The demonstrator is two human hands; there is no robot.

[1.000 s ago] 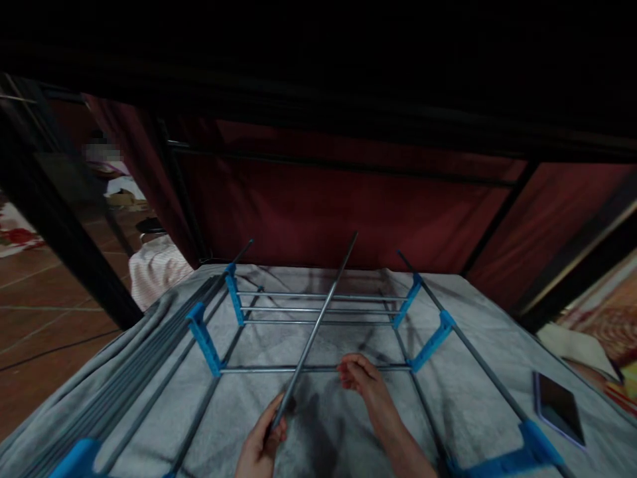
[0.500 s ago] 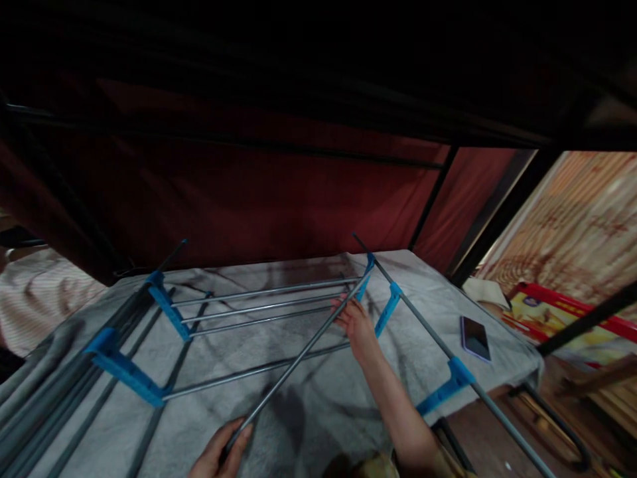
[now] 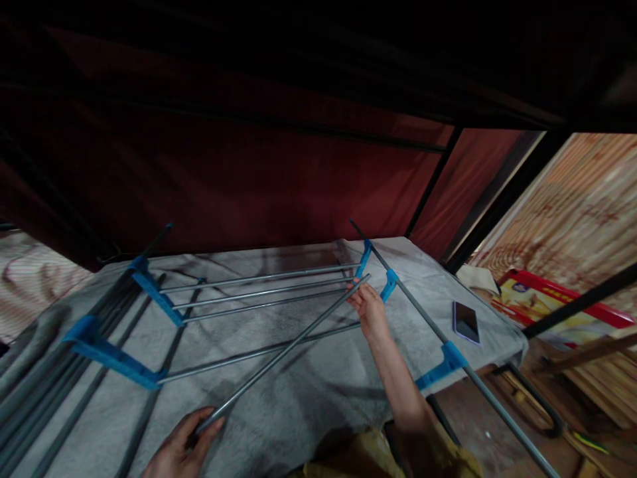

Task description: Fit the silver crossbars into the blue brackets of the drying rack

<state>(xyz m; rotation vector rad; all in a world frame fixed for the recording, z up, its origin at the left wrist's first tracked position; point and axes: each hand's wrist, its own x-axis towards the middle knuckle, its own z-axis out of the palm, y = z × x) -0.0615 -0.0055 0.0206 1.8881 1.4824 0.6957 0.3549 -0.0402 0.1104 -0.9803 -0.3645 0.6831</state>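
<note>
While it lies slantwise over the rack (image 3: 259, 292), the rod (image 3: 283, 352) runs from near left to far right above the grey cloth (image 3: 298, 411).

Left hand (image 3: 176, 448): fingers closed loosely round the rod's near end.

Right hand (image 3: 371, 312): fingers bent against the far end, just beside a blue bracket (image 3: 389, 284); full grip cannot be told.

Phone (image 3: 466, 322): flat on the cloth, far right. Red curtain (image 3: 249, 192): behind.
</note>
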